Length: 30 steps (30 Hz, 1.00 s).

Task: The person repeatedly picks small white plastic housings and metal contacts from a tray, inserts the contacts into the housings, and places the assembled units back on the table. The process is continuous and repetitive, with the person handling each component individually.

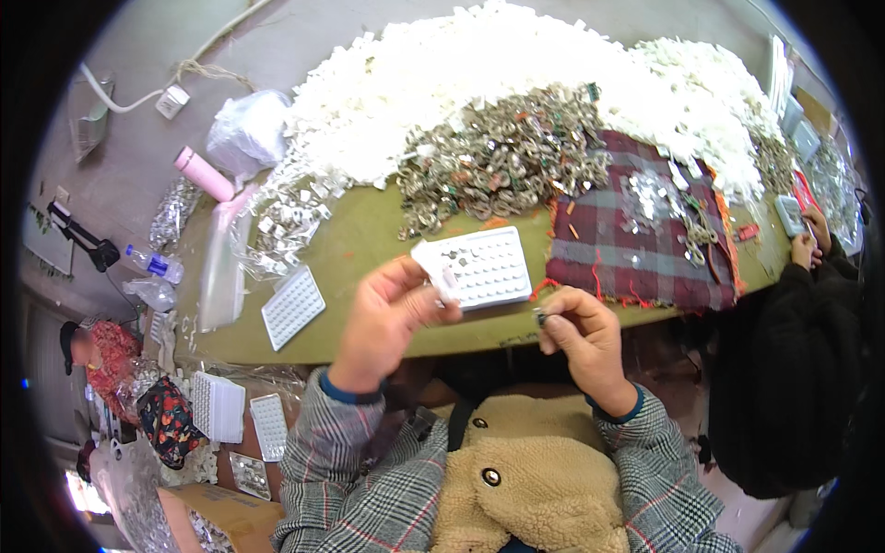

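My left hand is closed on a small white piece, seemingly thin and flat, over the near left corner of a white tray. Rows of round cups cover the tray, and a few small metal bits lie in its left part. To the right of the tray, my right hand pinches a tiny dark metallic part between thumb and fingertips. What exactly it is, I cannot make out. Beyond the tray rises a heap of small metal parts.
A great pile of white pieces covers the table's far side. A plaid cloth with shiny bits lies at right. A second white tray, plastic film and a pink cylinder are at left. Another person's hands show far right.
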{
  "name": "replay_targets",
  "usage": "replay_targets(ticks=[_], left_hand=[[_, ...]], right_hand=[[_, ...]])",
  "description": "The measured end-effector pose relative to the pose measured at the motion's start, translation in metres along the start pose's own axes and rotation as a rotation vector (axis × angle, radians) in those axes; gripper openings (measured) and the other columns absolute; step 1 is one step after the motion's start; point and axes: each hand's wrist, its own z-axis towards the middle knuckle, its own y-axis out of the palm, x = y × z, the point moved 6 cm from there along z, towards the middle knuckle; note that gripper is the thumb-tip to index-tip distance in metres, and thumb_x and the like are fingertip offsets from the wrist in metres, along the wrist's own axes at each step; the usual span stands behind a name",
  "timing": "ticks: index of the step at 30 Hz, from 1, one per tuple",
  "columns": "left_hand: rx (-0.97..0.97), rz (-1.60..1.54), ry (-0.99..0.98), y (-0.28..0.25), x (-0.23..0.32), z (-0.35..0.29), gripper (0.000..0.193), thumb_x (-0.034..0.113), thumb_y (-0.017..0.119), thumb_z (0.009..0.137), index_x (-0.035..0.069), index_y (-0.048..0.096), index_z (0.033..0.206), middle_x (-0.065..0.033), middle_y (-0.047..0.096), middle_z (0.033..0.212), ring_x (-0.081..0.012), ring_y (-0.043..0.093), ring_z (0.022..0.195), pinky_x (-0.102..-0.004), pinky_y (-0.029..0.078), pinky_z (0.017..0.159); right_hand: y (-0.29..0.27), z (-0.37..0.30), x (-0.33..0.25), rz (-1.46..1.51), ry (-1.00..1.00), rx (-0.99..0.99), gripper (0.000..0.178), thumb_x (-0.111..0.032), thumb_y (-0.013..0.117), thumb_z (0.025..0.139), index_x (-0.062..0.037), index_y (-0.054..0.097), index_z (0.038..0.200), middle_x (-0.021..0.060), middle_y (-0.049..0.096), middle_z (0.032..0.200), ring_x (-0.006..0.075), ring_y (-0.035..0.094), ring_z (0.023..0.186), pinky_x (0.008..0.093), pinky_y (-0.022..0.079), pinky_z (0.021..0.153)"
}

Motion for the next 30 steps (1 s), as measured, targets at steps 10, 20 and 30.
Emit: replay_targets(ticks=[10, 20, 30], left_hand=[[-0.052, -0.308, 0.01, 0.039, -0.055, -0.061, 0.022, 0.004, 0.061, 0.095, -0.002, 0.058, 0.115, -0.0111, 0.067, 0.106, -0.0194, 0.068, 0.095, -0.0353, 0.058, 0.088], [-0.086, -0.492, -0.114, 0.02, -0.075, -0.065, 0.02, 0.004, 0.061, 0.094, -0.002, 0.061, 0.113, -0.0115, 0.067, 0.107, -0.0208, 0.069, 0.096, -0.038, 0.061, 0.085], [-0.071, -0.488, -0.062, 0.023, -0.085, -0.056, 0.022, 0.005, 0.064, 0.093, -0.003, 0.06, 0.113, -0.013, 0.068, 0.106, -0.0223, 0.069, 0.095, -0.0391, 0.061, 0.086]], right_hand=[[0.058, -0.023, -0.001, -0.19, 0.042, -0.033, 0.009, 0.0, 0.062, 0.093, 0.0061, 0.06, 0.099, 0.0046, 0.066, 0.087, 0.0074, 0.061, 0.078, 0.0229, 0.052, 0.07], [0.068, -0.018, -0.007, -0.568, -0.002, -0.159, 0.008, -0.001, 0.066, 0.089, 0.0057, 0.063, 0.088, 0.0029, 0.065, 0.082, 0.0057, 0.057, 0.07, 0.023, 0.047, 0.06], [0.05, -0.014, 0.024, -0.024, 0.582, -0.095, 0.01, -0.005, 0.062, 0.093, 0.005, 0.063, 0.094, 0.0015, 0.063, 0.079, 0.0037, 0.053, 0.067, 0.0201, 0.043, 0.057]])
